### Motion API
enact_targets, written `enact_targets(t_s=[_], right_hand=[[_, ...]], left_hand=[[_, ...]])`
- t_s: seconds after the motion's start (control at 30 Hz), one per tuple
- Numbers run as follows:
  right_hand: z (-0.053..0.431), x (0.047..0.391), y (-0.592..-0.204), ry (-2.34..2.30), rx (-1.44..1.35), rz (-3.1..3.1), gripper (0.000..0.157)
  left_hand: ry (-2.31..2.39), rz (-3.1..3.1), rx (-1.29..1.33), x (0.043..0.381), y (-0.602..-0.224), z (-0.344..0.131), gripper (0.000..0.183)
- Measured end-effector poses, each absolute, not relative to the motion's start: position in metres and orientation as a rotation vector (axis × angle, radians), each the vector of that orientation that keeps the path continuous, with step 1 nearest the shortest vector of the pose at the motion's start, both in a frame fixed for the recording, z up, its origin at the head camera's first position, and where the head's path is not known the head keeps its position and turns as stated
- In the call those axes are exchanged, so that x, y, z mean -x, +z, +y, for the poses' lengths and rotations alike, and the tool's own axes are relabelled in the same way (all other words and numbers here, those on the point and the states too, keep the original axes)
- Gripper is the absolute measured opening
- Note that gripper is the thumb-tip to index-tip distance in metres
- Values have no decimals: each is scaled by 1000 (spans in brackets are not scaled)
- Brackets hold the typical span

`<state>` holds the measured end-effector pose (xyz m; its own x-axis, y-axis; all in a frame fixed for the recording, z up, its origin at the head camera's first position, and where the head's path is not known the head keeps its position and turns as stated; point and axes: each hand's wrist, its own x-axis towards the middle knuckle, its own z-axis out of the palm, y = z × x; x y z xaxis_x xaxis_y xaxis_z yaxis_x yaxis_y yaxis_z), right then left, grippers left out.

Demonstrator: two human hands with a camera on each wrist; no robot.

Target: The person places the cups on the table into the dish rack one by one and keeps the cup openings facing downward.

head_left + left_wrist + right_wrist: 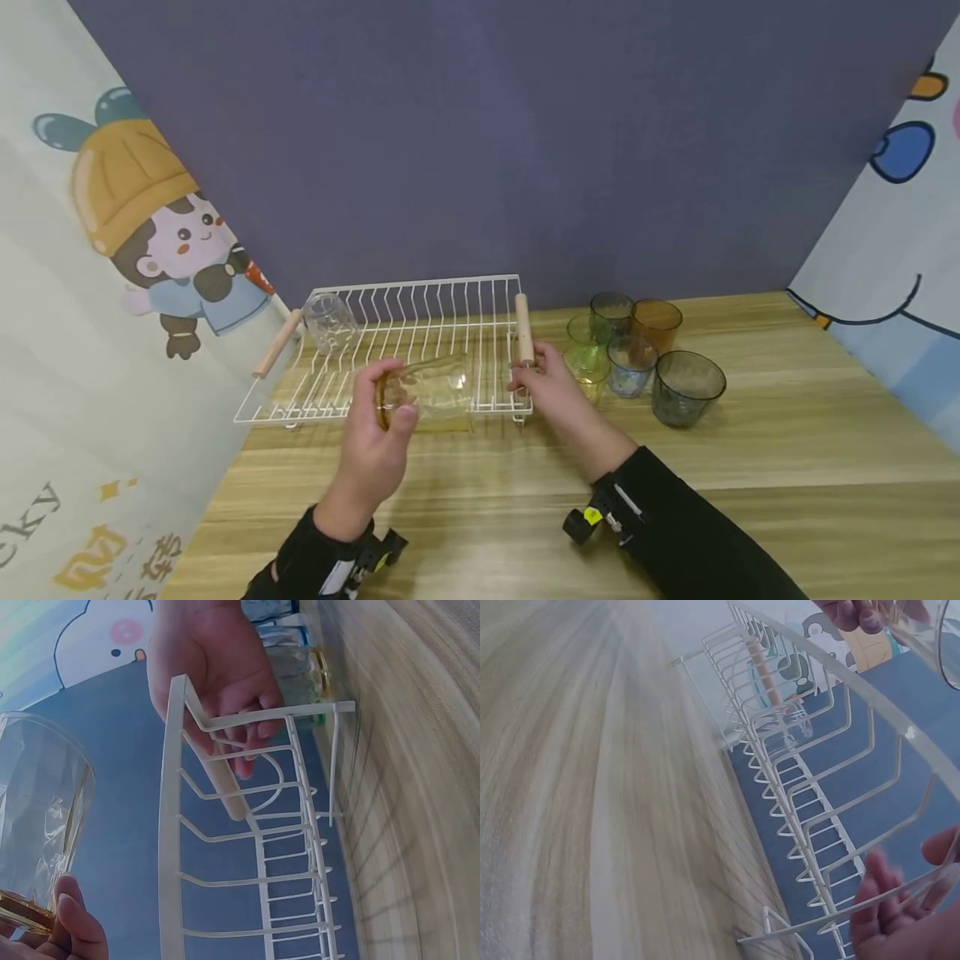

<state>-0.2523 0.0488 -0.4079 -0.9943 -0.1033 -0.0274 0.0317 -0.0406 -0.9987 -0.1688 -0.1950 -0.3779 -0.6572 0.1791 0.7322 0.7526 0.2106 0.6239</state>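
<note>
My left hand (378,446) grips a pale amber drinking glass (437,387) by its base, thumb on the near side and fingers behind. The glass lies sideways in the air over the front of a white wire dish rack (171,825), its mouth pointing right. At the rack's right end, my right hand (566,400) holds the side wire just below the wooden handle (523,329), with wire between thumb and fingers in the right wrist view. A clear glass (330,321) leans inside the rack's left end.
Right of the rack stands a cluster of tinted glasses: yellow-green (587,371), blue (632,367), dark green (611,312), orange (657,321) and grey (688,387). A dark blue panel (480,150) rises behind the wood-grain table (487,500). Another wooden handle (277,343) is on the rack's left end.
</note>
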Motion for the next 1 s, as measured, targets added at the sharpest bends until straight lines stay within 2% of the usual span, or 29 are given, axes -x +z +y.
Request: enact_targets(t_s=[0.1,0.6,0.8,1.0], right_hand=[[48,253,-408,-2229,103,2083,65],[44,254,-416,-2296,209,2046,63],[43,252,-414,-2311,204,2048,62],[42,253,-414,-2318,209,2037,63]], left_hand=[[-1479,-1999,872,169,-378,-195,60],[-1405,-2032,818,174,-370,-206,61],[-1206,-2138,711,178,-356,-224,65],[-911,-2331,617,182,-336,-246,56]])
